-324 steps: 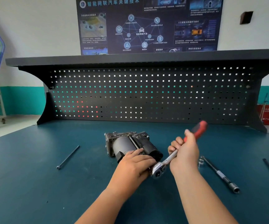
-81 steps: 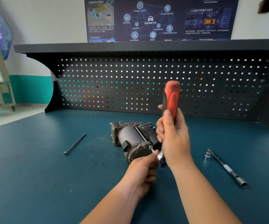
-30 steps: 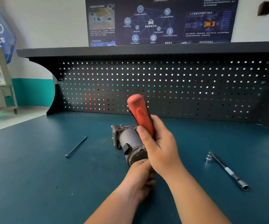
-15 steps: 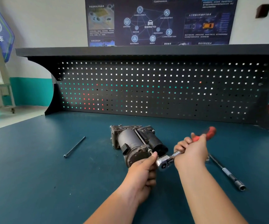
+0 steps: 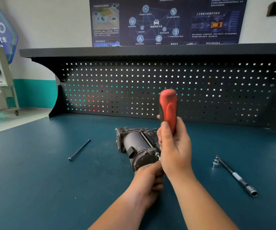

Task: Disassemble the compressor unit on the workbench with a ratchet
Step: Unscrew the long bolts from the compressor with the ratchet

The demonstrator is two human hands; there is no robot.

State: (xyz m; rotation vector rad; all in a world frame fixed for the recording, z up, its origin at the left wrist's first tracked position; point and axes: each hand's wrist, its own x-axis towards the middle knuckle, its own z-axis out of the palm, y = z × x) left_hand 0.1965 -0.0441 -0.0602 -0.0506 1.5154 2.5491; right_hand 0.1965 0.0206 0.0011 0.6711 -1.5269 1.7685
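In the middle of the dark teal workbench mat, lying on its side: the grey metal compressor unit. Long axis running from far-left to near-right, round dull end cap pointing toward the person, blocky cast housing at the far end. Smooth matt cylinder as body, with a small black plastic connector on the side and a thin steel through-bolt along the top, sticking out a little at the near end.

Wrapped tightly around the ratchet, on its thick red rubbery handle: fingers and thumb of the right hand. Handle almost upright above the near end of the unit; metal head hidden behind the hand.

Just below, the left hand, fingers curled in against the end cap; not possible to tell what is between them.

Well apart on the left, one long thin dark bolt. On the right, a slim chrome extension bar with a small shiny socket just beside its far end.
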